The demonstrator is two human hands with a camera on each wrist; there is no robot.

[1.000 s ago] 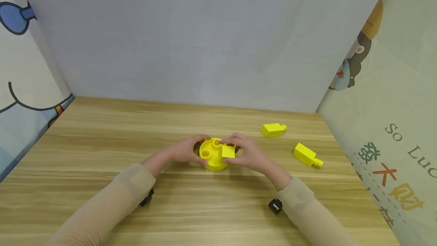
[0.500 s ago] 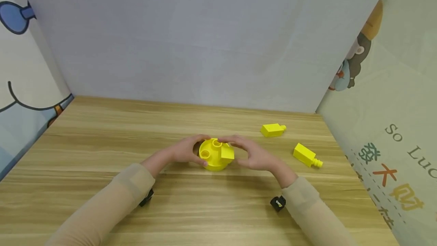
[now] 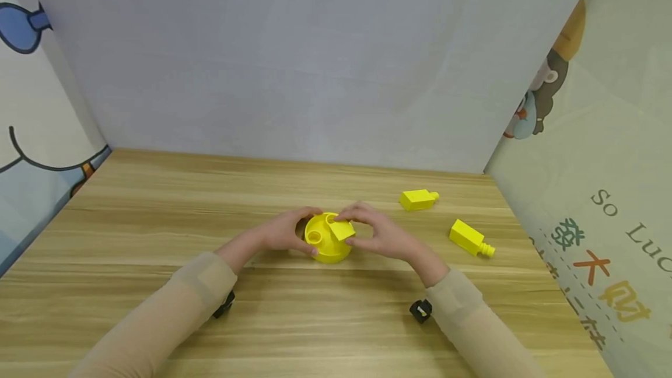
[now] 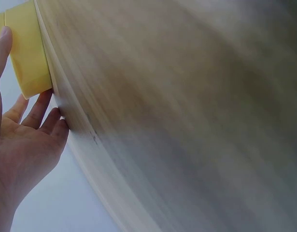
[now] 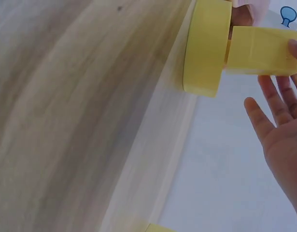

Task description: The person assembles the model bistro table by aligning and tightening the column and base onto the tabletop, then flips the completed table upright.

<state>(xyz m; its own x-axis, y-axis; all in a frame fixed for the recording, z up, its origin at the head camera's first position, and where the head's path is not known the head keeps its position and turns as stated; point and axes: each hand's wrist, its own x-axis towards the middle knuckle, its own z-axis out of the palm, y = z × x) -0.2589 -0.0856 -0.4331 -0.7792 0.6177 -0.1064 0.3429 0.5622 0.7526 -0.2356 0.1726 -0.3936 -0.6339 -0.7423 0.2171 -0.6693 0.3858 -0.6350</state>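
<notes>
A round yellow base [image 3: 328,250] with raised ring-shaped sockets lies on the wooden table, toward its middle. My left hand [image 3: 286,231] grips its left side, thumb at the near rim and fingers round the far rim; in the left wrist view the thumb lies on the base's wall [image 4: 28,53]. A square yellow block [image 3: 342,230] stands upright on the right part of the base. My right hand [image 3: 385,235] pinches the block near its top between thumb and fingers. In the right wrist view a narrow gap shows between block [image 5: 261,50] and base [image 5: 206,48].
Two more yellow blocks lie on their sides to the right: one farther back [image 3: 417,199], one nearer with a threaded peg [image 3: 471,238] pointing right. A pale cloth wall [image 3: 294,74] rises behind the table [image 3: 325,319], and printed cloths flank it.
The block has turned on the base. My right hand loosened from it half a second ago, moving slightly right, and now pinches it again. The left hand stays on the base.
</notes>
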